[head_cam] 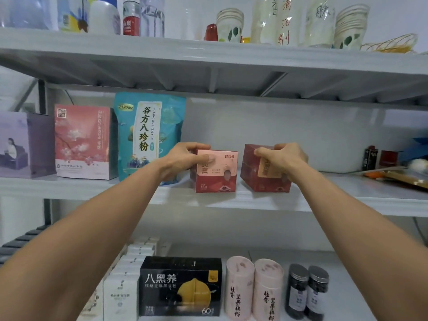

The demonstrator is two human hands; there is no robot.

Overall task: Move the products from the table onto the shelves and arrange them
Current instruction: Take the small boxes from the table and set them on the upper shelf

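On the middle shelf (324, 195), near its front edge and close to the frame's centre, stand a pink box (217, 174) and a red box (261, 179), side by side with a narrow gap between them. The pink box faces front. The red box, at its 3 o'clock, is turned so a corner points outward. The left hand (183, 158) grips the pink box at its upper left corner, fingers curled over the top and thumb on the front face. The right hand (284, 158) grips the red box from above, fingers curled over its top edge and partly covering the label.

At 9 o'clock of the pink box, just behind the left wrist, stands a teal bag (148, 135), then a blossom carton (83, 142), then a purple box (25, 144) at the frame's left edge. Far off at 3 o'clock on the same shelf lie small dark packs and other clutter, too blurred to tell.

At 6 o'clock, on the bottom shelf (347, 286), stand white boxes (120, 293), a black box (180, 286), two pink tubes (238, 288) and two dark jars (297, 290) in a row. At 12 o'clock the top shelf (208, 49) holds bottles (132, 17) and stacked cups (230, 24)
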